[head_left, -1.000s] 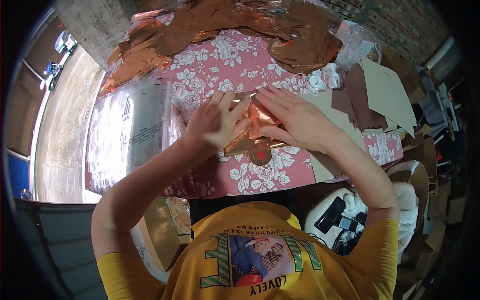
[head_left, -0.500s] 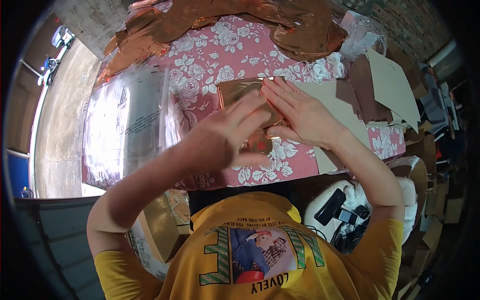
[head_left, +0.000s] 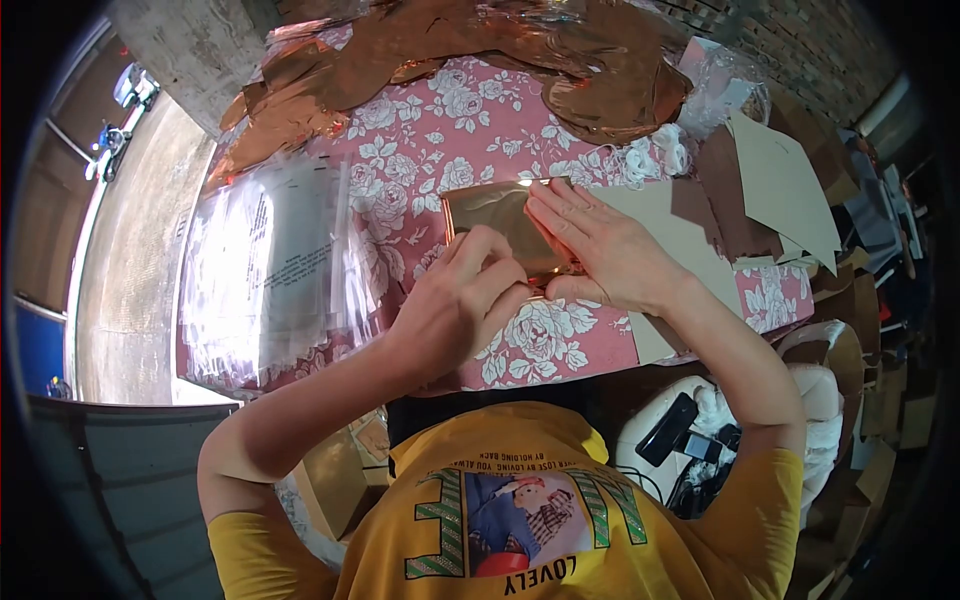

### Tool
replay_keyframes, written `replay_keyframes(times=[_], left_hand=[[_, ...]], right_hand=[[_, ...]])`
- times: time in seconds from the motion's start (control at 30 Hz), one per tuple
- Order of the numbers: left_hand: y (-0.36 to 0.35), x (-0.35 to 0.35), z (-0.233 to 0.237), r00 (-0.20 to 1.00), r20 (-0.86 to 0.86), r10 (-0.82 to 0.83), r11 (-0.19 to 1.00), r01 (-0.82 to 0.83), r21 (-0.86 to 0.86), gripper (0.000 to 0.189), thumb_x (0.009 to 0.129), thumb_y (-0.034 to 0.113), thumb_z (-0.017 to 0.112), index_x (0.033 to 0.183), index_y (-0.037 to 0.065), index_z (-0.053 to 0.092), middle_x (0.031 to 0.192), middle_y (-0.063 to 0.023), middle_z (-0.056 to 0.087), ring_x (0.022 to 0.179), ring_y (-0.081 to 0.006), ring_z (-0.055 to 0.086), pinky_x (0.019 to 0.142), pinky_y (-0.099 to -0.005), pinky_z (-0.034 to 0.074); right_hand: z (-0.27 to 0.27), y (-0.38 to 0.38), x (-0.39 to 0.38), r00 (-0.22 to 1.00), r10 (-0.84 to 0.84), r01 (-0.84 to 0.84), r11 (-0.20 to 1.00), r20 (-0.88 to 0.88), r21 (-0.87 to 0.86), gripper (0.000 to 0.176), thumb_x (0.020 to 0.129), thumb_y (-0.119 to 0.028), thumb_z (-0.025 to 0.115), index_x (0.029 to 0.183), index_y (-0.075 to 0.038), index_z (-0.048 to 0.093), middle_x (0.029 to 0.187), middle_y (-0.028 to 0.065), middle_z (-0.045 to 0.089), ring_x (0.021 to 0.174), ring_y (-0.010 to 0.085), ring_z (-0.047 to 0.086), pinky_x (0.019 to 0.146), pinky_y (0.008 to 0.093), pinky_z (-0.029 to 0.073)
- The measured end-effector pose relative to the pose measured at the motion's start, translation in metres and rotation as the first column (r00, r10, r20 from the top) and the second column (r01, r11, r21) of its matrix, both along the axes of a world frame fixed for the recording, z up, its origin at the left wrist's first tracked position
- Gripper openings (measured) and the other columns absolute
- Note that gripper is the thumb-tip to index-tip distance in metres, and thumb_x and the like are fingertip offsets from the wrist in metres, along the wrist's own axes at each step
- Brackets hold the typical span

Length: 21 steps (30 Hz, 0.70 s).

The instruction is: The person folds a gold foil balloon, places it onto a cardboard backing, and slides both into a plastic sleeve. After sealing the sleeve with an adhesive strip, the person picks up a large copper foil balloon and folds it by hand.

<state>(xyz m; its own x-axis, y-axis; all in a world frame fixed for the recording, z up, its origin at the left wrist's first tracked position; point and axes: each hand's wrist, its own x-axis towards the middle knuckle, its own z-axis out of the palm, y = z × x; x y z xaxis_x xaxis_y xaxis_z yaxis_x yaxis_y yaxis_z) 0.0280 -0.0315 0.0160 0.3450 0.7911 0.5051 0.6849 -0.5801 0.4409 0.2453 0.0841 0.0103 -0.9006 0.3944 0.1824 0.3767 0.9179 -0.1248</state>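
A folded piece of copper-coloured foil (head_left: 492, 212), shiny and like a flat foil balloon, lies on the flowered cloth in front of me. My right hand (head_left: 610, 245) rests on its right side, fingers stretched out and the thumb near the lower corner. At the lower edge, my left hand (head_left: 462, 300) has its fingers curled and pressed together against the foil. The left fingertips are partly hidden, so the exact grip on the edge is hard to see.
Clear plastic bags (head_left: 265, 265) are stacked at the left. More copper foil (head_left: 610, 95) spreads along the back. White string coils (head_left: 645, 155) and beige card sheets (head_left: 675, 225) are at the right. A white padded seat (head_left: 640, 410) holds a black phone (head_left: 667, 428).
My left hand, blurred above the foil before, has come down to its lower edge with fingers curled. The foil's lower flap with a red spot is no longer visible. My right hand stays on the foil.
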Motion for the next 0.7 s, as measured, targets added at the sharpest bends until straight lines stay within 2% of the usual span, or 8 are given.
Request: replay_keyframes(times=[0.07, 0.13, 0.27, 0.37, 0.43, 0.53, 0.63, 0.7], left_hand=[[0.001, 0.001, -0.001, 0.998, 0.055, 0.009, 1.000, -0.008, -0.026, 0.012, 0.082, 0.009, 0.071, 0.085, 0.001, 0.063, 0.098, -0.0129, 0.054, 0.089, -0.0310, 0.058, 0.076, -0.0390, 0.050], [0.004, -0.001, -0.001, 0.989, 0.138, 0.051, 0.992, -0.034, -0.124, 0.014, 0.082, 0.006, 0.071, 0.091, -0.002, 0.063, 0.100, -0.0138, 0.056, 0.086, -0.0290, 0.060, 0.073, -0.0350, 0.050], [0.011, -0.004, -0.004, 0.991, 0.078, 0.106, 0.990, -0.098, -0.098, 0.015, 0.084, 0.005, 0.070, 0.092, -0.003, 0.061, 0.098, -0.0133, 0.055, 0.085, -0.0271, 0.061, 0.073, -0.0342, 0.050], [0.012, -0.004, -0.008, 0.970, 0.120, 0.214, 0.949, -0.177, -0.260, 0.016, 0.085, 0.004, 0.070, 0.095, -0.002, 0.059, 0.097, -0.0121, 0.052, 0.085, -0.0248, 0.061, 0.074, -0.0346, 0.050], [0.015, -0.003, -0.010, 0.949, 0.257, 0.180, 0.962, -0.115, -0.249, 0.020, 0.084, 0.008, 0.070, 0.096, 0.003, 0.055, 0.095, -0.0123, 0.049, 0.081, -0.0316, 0.058, 0.070, -0.0420, 0.050], [0.011, 0.005, 0.003, 0.934, 0.250, 0.254, 0.925, -0.158, -0.347, 0.019, 0.086, 0.005, 0.070, 0.101, 0.003, 0.060, 0.101, -0.0105, 0.049, 0.083, -0.0218, 0.060, 0.076, -0.0340, 0.051], [0.011, 0.002, 0.000, 0.979, 0.081, 0.185, 0.949, -0.157, -0.274, 0.019, 0.085, 0.004, 0.069, 0.101, 0.005, 0.061, 0.101, -0.0102, 0.049, 0.086, -0.0234, 0.059, 0.078, -0.0342, 0.050], [0.012, 0.002, -0.002, 0.983, 0.076, 0.165, 0.958, -0.141, -0.248, 0.018, 0.084, 0.003, 0.069, 0.101, 0.005, 0.061, 0.101, -0.0102, 0.049, 0.088, -0.0244, 0.058, 0.079, -0.0346, 0.049]], right_hand=[[-0.001, -0.001, 0.001, 1.000, -0.009, 0.009, 1.000, -0.003, -0.011, 0.096, 0.086, -0.070, 0.050, 0.153, -0.004, 0.028, 0.157, 0.0185, 0.030, 0.146, 0.0370, 0.028, 0.121, 0.0437, 0.025], [0.002, -0.001, 0.001, 1.000, 0.000, 0.000, 1.000, -0.011, -0.019, 0.093, 0.090, -0.069, 0.047, 0.149, 0.002, 0.032, 0.155, 0.0212, 0.032, 0.145, 0.0359, 0.030, 0.121, 0.0421, 0.023], [0.003, -0.002, 0.000, 1.000, 0.005, -0.005, 1.000, -0.013, -0.012, 0.093, 0.090, -0.069, 0.048, 0.149, 0.002, 0.033, 0.155, 0.0214, 0.032, 0.145, 0.0360, 0.030, 0.121, 0.0421, 0.023], [0.002, -0.003, 0.000, 1.000, 0.002, -0.003, 1.000, -0.022, -0.030, 0.094, 0.089, -0.069, 0.048, 0.148, 0.002, 0.034, 0.155, 0.0216, 0.033, 0.145, 0.0361, 0.030, 0.121, 0.0423, 0.023], [0.002, -0.003, -0.001, 1.000, -0.001, 0.000, 0.999, -0.031, -0.033, 0.095, 0.088, -0.070, 0.050, 0.148, 0.002, 0.034, 0.155, 0.0219, 0.033, 0.145, 0.0358, 0.029, 0.121, 0.0425, 0.023], [0.002, -0.005, -0.001, 0.999, -0.008, 0.007, 0.999, -0.031, -0.034, 0.095, 0.087, -0.069, 0.052, 0.148, 0.002, 0.033, 0.155, 0.0219, 0.032, 0.146, 0.0357, 0.028, 0.121, 0.0426, 0.022], [0.003, -0.005, -0.001, 1.000, -0.009, 0.008, 0.999, -0.025, -0.042, 0.095, 0.088, -0.068, 0.052, 0.149, 0.002, 0.032, 0.156, 0.0218, 0.031, 0.146, 0.0356, 0.028, 0.121, 0.0426, 0.022], [0.005, -0.004, 0.000, 0.998, -0.012, 0.006, 0.995, -0.067, -0.099, 0.093, 0.088, -0.065, 0.055, 0.149, 0.001, 0.032, 0.156, 0.0205, 0.031, 0.146, 0.0359, 0.028, 0.121, 0.0430, 0.023]])
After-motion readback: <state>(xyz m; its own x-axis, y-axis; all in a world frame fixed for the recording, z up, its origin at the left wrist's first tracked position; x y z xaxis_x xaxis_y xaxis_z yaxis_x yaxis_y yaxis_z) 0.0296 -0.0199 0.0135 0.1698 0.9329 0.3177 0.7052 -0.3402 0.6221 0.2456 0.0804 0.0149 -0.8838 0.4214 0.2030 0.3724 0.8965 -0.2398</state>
